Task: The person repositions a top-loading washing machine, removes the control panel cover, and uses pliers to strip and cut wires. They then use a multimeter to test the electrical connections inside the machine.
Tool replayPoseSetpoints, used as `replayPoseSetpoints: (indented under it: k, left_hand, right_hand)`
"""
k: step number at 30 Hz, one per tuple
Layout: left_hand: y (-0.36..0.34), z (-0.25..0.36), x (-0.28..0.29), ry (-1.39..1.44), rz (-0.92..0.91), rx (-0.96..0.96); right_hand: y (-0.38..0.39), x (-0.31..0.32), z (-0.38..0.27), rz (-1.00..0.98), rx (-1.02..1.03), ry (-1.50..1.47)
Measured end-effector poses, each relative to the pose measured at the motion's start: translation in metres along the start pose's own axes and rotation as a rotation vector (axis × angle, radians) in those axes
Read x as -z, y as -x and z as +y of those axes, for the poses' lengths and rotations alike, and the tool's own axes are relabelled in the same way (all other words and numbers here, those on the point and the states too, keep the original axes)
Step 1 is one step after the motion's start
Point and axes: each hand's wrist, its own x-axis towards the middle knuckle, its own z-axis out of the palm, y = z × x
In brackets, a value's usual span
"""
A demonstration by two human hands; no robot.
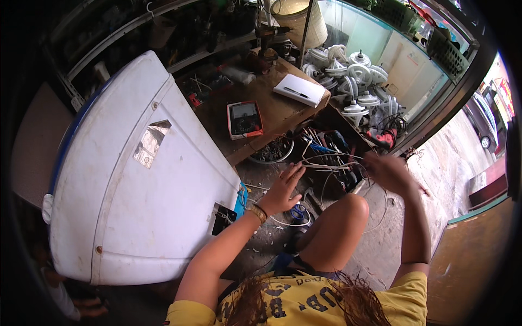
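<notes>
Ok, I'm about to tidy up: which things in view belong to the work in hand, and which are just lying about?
Probably the job:
thin pale wires between the left hand and right hand
large white tapering casing
perhaps the blue-handled scissors

Probably lying about:
piled white wheel-shaped parts
white rectangular notepad and slim black pen
round cream basket

The looped wires [326,165] are showing whitish grey, and the scissors [298,212] are showing blue handles. The big casing [130,217] is wearing smudged white with a blue edge and a silvery sticker [152,143]. The meter [245,120] is pairing a red-orange frame with black. The shirt [304,307] is displaying dark lettering on yellow. The notepad [309,90] and pulleys [359,73] are gleaming white; the pen [297,93] is looking black.
</notes>
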Motion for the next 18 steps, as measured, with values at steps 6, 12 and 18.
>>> replayPoseSetpoints:
  k: [6, 12, 18]
  left_hand:
    - [-0.010, 0.069, 0.053, 0.813, 0.119, 0.146]
    - [0.038, 0.085, 0.066, 1.473, -0.511, 0.540]
    - [0.044, 0.080, 0.063, 0.844, -0.049, 0.517]
  right_hand:
    - [0.023, -0.055, -0.122, -0.551, 0.609, 0.066]
    - [-0.031, -0.019, -0.145, -0.617, 0.398, -0.024]
    - [-0.057, -0.020, -0.073, -0.663, 0.436, -0.260]
